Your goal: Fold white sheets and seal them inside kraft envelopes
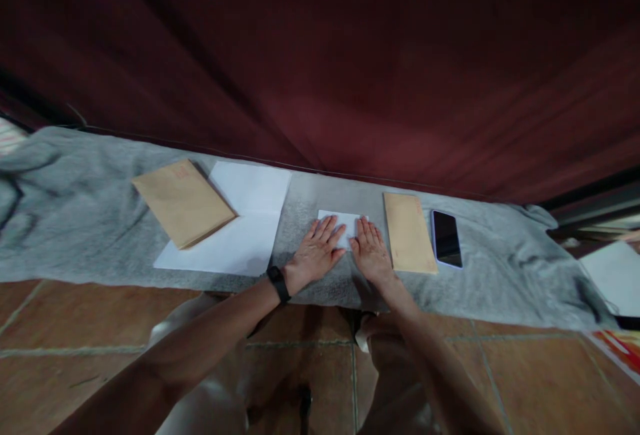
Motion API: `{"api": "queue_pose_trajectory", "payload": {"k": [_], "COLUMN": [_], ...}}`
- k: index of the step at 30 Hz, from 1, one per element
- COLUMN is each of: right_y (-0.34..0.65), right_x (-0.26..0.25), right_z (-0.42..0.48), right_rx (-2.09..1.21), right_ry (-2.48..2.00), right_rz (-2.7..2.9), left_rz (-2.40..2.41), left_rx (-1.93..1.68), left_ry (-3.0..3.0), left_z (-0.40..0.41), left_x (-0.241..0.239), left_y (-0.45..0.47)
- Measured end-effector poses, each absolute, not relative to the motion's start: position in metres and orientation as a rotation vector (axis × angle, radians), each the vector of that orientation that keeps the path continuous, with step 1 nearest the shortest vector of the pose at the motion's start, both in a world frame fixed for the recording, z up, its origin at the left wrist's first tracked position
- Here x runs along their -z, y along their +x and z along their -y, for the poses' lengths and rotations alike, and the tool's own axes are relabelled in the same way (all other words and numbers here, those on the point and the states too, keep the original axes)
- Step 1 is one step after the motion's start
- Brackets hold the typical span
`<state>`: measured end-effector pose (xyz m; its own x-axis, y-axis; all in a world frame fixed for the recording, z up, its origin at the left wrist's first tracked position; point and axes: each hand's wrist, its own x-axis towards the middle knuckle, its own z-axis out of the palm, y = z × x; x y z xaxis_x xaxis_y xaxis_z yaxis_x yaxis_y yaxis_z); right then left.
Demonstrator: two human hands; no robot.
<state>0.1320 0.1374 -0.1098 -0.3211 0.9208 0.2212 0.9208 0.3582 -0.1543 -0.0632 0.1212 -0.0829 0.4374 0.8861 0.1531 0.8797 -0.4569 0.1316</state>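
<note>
A small white piece of paper [345, 242], seemingly folded, lies on the grey cloth under both hands. My left hand [316, 248] rests flat on its left part with the fingers spread. On its right part lies my right hand [371, 252], also flat, fingers stretched out and the thumb apart. The palms hide much of the paper. Just right of my right hand is a brown envelope [411, 235], lying flat. Left of my left hand, white sheets with a crease [255, 235] lie partly beneath a stack of brown envelopes [185, 202].
A phone [447, 238] with a dark screen lies right of the single envelope. The grey cloth [90, 215] covers a long narrow surface against a dark red upright panel [320, 75]. Tiled floor [75, 328] runs below the front edge. A white object [615, 275] is at far right.
</note>
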Motion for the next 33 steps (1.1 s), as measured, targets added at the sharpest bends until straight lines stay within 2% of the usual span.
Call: {"api": "queue_pose_trajectory", "payload": {"k": [8,14,25,33], "right_y": [0.131,0.126,0.126,0.130], "right_x": [0.104,0.081,0.048,0.049], "right_z": [-0.135,-0.138,-0.158,-0.161], "right_rx": [-0.008,-0.054,-0.561,-0.611], "right_ry": [-1.720,-1.877,-2.257,-2.261], "right_rz": [2.271,2.170,1.838,1.906], "left_rz": [-1.704,-1.759,-1.772,-1.782], "left_rx": [-0.362,-0.380,-0.331,-0.316], "left_ry": [2.595,2.580,2.591,2.599], "left_z": [-0.125,-0.125,-0.125,-0.124], "left_x": [0.087,0.088,0.087,0.085], "left_y": [-0.082,-0.091,-0.090,-0.089]}}
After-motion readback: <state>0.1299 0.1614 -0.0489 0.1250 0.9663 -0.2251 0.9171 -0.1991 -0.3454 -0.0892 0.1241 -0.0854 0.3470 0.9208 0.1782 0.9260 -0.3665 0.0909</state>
